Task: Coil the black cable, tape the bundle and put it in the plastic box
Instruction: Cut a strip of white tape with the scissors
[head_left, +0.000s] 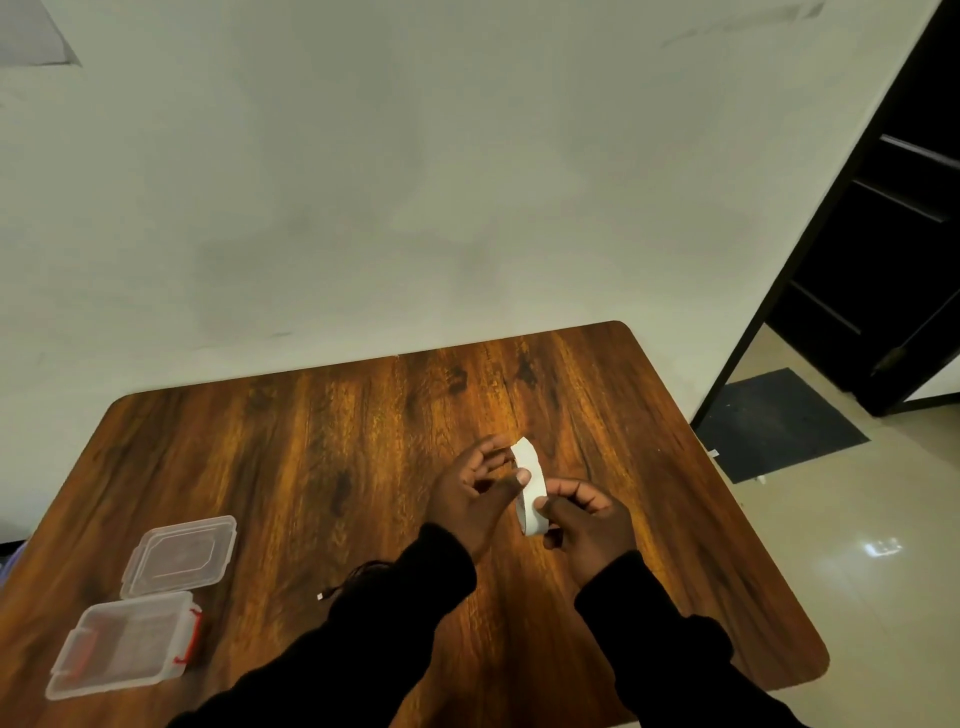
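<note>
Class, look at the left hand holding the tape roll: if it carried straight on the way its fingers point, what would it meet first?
Probably nothing soon: the left hand points beyond the tape roll over bare table toward the wall, though depth is unclear.

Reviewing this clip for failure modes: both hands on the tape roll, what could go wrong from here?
1. The black cable lies loose under the left sleeve, mostly hidden; it may uncoil or get dragged.
2. Left hand and right hand both hold the tape roll, so nothing holds the cable.
3. The plastic box sits near the table edge.
</note>
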